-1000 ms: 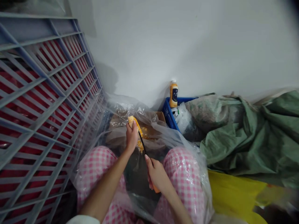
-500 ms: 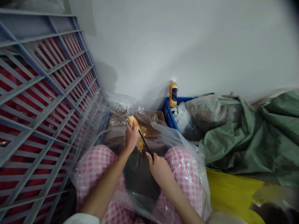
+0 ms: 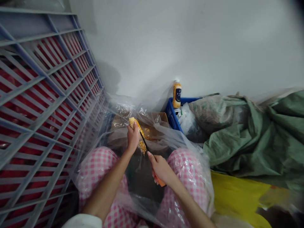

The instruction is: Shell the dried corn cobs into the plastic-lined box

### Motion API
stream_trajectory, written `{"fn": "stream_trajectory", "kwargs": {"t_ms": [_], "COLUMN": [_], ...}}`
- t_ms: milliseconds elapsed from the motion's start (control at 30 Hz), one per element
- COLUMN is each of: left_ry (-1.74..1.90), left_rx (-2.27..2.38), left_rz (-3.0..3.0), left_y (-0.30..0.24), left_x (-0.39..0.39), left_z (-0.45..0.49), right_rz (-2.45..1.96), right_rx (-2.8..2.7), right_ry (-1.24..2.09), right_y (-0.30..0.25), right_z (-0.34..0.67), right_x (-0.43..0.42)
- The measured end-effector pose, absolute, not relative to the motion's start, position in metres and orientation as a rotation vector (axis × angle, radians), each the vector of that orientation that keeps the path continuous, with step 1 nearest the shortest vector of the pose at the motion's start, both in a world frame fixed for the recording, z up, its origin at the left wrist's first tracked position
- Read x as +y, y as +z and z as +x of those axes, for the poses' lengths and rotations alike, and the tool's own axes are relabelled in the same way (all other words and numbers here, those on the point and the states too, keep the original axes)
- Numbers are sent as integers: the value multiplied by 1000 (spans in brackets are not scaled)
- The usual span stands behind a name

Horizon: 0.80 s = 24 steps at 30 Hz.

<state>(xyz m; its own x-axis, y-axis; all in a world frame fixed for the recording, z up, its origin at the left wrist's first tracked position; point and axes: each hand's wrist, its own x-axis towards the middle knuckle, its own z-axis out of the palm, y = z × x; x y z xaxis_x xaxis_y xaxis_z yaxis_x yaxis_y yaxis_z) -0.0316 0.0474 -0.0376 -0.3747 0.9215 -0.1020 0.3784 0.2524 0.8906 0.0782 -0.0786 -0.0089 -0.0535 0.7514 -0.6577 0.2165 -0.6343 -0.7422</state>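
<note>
My left hand (image 3: pixel 133 136) is closed around an ear of corn (image 3: pixel 132 121), partly stripped to the pale cob, its upper end showing past the fingers. In my right hand (image 3: pixel 161 169) is what looks like a screwdriver, with a thin black shaft (image 3: pixel 145 142) and an orange handle (image 3: pixel 161 181). Its tip touches the ear or lies right beside it; the exact contact is too small to tell. Loose corn kernels (image 3: pixel 142 147) lie below on clear plastic sheeting (image 3: pixel 163 131), which spreads over my knees and a cardboard box (image 3: pixel 163 117).
A tall slatted plastic crate (image 3: pixel 51 76) with red contents rises close on my left. To the right stands a blue basket (image 3: pixel 171 114) with an orange-yellow bottle (image 3: pixel 177 95) and bags. Green cloth (image 3: pixel 242 142) and a yellow sheet (image 3: pixel 235 193) lie further right. A wall (image 3: pixel 190 41) is ahead.
My right hand has turned, so the orange handle now shows below it. My left hand and the ear have shifted very slightly left in view.
</note>
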Motion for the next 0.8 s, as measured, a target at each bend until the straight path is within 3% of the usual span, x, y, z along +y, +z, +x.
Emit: {"fn": "stream_trajectory", "kwargs": {"t_ms": [133,400,467,667,733,800], "left_ry": [1109,1070,1079,1019,993,993], "left_rx": [1883,1903,1896,1948,1963,1958], "left_rz": [1174,1205,1199,1172,1182,1202], "left_y": [-37,-41,-41,-38,-37,-38], "left_x": [49,49,49,49,49,49], "left_z": [-32,-30,-30,-29,-29,-29], "right_rz": [-1863,-1290,-1433,-2041,-2022,-1867], "right_rx": [-1111,-476,-631,-1317,-1295,-1108], "right_ry": [1672,2382,2254,1420,1455,1731], "right_y": [-10,10,6,-11,-12,-8], "right_z": [74,94,91,72,73,79], "right_x": [-77,-67,-67,-72,-71,-69]}}
